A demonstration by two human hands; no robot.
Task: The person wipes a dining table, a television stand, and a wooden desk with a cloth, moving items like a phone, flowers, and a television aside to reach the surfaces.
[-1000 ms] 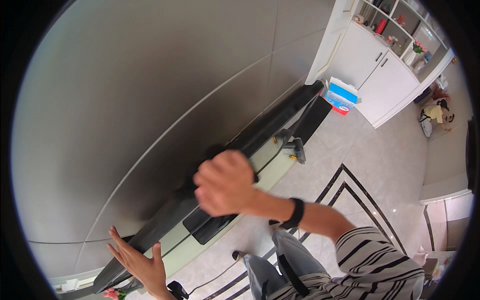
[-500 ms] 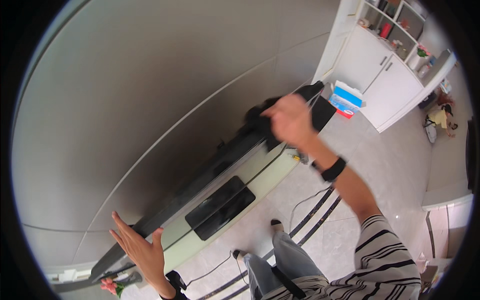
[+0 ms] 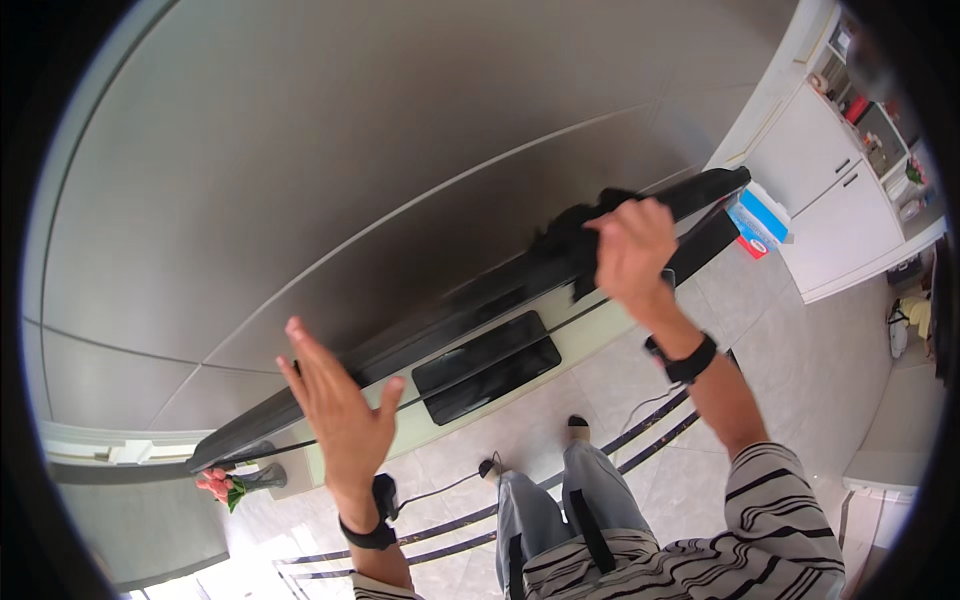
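My right hand (image 3: 635,252) is closed on a bunched, soft black cloth (image 3: 570,238), partly smeared by motion. The cloth lies against the top of a long, thin black television (image 3: 430,322), which runs slantwise across the view in front of a grey wall panel. My left hand (image 3: 345,415) holds nothing. Its fingers are spread and the thumb stands apart, over the left part of the television. I cannot tell whether it touches the edge.
Below the television, a pale cabinet top (image 3: 575,335) bears a glossy black rectangular panel (image 3: 487,367). A vase with pink flowers (image 3: 235,484) stands at the left end. Beyond the right end are a blue, white and red box (image 3: 760,222) and a white cupboard (image 3: 815,170). A cable (image 3: 440,492) crosses the floor.
The view has turned, so the television lies flatter across it. My right hand and the cloth have shifted along the top edge. My left hand stays spread and appears higher, farther right.
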